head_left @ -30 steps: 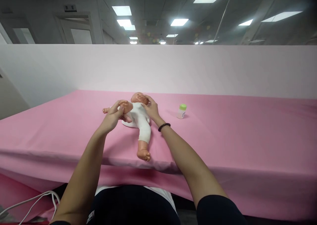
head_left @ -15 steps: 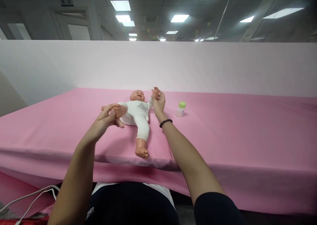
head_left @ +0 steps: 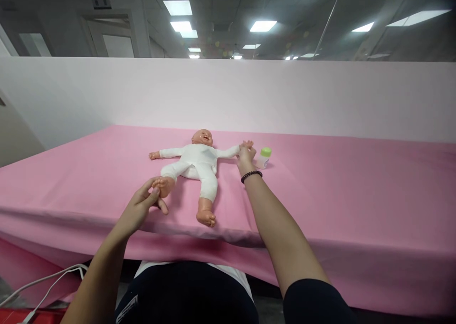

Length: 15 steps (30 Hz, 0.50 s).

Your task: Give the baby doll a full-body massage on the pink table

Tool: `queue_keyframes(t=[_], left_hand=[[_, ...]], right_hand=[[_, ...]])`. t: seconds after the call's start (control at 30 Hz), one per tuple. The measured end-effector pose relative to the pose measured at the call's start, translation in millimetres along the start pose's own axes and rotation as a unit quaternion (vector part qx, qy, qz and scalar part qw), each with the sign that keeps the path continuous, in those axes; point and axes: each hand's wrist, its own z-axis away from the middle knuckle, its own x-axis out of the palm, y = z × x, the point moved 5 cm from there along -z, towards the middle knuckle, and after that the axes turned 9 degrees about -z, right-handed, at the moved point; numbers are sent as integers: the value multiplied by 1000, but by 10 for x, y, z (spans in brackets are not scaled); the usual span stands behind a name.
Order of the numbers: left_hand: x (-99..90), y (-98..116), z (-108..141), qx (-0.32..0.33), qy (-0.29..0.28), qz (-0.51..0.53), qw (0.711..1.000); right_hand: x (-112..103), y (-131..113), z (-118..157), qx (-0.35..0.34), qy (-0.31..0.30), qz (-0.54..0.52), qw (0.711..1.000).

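A baby doll (head_left: 199,157) in a white suit lies on its back on the pink cloth, its head toward the far wall. My left hand (head_left: 144,199) grips the doll's foot on the left side, thumb against the sole. My right hand (head_left: 246,157), with a dark beaded bracelet at the wrist, is closed around the doll's hand on the right side, and that arm is stretched out. The other foot and the other hand rest on the cloth. Just right of my right hand stands a small clear bottle (head_left: 263,158) with a green cap.
The pink-covered table (head_left: 338,191) spreads out to both sides, its front edge near my body. A low white wall (head_left: 285,96) stands behind it. White cables (head_left: 46,277) hang at the lower left, by a red object (head_left: 42,316).
My left hand has lowered the doll's foot toward the front left. My right hand has brought the doll's hand down and to the right, near the bottle.
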Motion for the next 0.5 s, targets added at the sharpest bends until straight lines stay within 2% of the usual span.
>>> queue_keyframes(t=[0.07, 0.1, 0.17, 0.23, 0.33, 0.43, 0.5], left_hand=[[-47, 205, -165, 45, 15, 6, 999], [-64, 312, -267, 68, 19, 10, 997], [-53, 478, -502, 97, 14, 21, 995], [55, 560, -758, 107, -32, 17, 994], [302, 513, -1106, 98, -97, -8, 990], [490, 349, -1343, 63, -113, -12, 991], [531, 267, -1400, 49, -113, -15, 992]], right_hand=[[161, -111, 41, -20, -21, 8, 1000], [263, -180, 89, -39, -55, 12, 998], [489, -317, 250, -86, -164, 22, 982], [670, -393, 459, -123, -270, 42, 954], [799, -348, 710, -133, -367, 95, 916], [826, -230, 831, -129, -428, 165, 879], [819, -192, 843, -125, -442, 182, 869]])
